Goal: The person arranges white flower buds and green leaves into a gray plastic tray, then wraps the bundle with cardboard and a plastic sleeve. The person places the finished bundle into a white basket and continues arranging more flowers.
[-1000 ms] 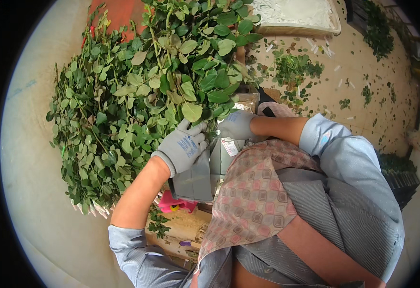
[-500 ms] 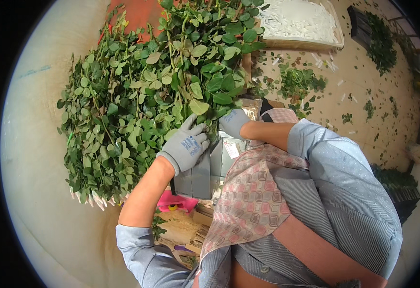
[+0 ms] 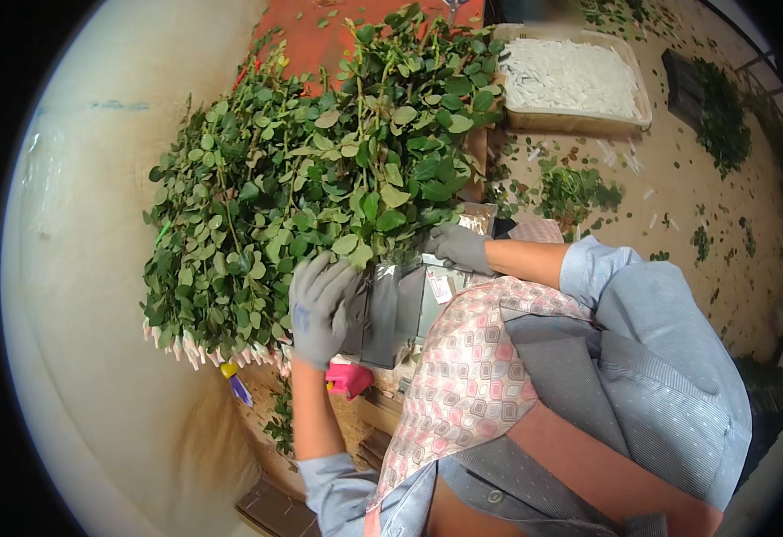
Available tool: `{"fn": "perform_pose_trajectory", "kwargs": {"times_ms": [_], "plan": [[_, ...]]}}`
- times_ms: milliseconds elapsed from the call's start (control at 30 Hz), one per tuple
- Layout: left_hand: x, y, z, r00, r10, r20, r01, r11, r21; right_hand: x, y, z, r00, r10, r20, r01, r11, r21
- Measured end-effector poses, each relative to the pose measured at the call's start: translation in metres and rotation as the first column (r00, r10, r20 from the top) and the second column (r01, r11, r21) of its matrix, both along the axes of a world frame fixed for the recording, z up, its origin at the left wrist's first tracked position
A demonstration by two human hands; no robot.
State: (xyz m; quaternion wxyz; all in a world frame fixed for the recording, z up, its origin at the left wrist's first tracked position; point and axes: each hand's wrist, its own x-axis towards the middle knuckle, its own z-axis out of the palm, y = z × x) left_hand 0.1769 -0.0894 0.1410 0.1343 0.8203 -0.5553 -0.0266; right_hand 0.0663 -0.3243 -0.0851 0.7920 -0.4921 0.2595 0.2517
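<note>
A large heap of leafy green stems fills the far left; many have whitish-pink covered ends along its near edge. My left hand, in a grey glove, is at the heap's near side with fingers stretched out, beside a dark grey panel. My right hand, also gloved, rests with curled fingers at the heap's right edge, over a grey surface with a white label. Whatever its fingertips hold, if anything, is hidden.
A tub of small white pieces stands at the far right, near loose leaves on the floor. Beyond the heap lies a red surface. A pink object and a yellow-and-purple tool are nearer. More greenery lies by a dark crate.
My left hand has drawn back from the leaves, turned fingers-upward and opened. My right hand stays at the heap's edge. The whole view has shifted, showing more of the red surface.
</note>
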Motion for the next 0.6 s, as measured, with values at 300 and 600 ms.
{"fn": "perform_pose_trajectory", "kwargs": {"times_ms": [300,600], "plan": [[-0.120,0.094,-0.047,0.741,0.559,-0.371,-0.665,0.686,-0.294,0.034,-0.001,-0.086,0.588,0.610,0.531,-0.132,0.720,-0.681],[-0.212,0.113,-0.099,0.204,0.751,-0.628,-0.950,-0.002,-0.312,0.004,0.037,0.012,0.970,-0.041,0.238,-0.006,0.982,0.191]]}}
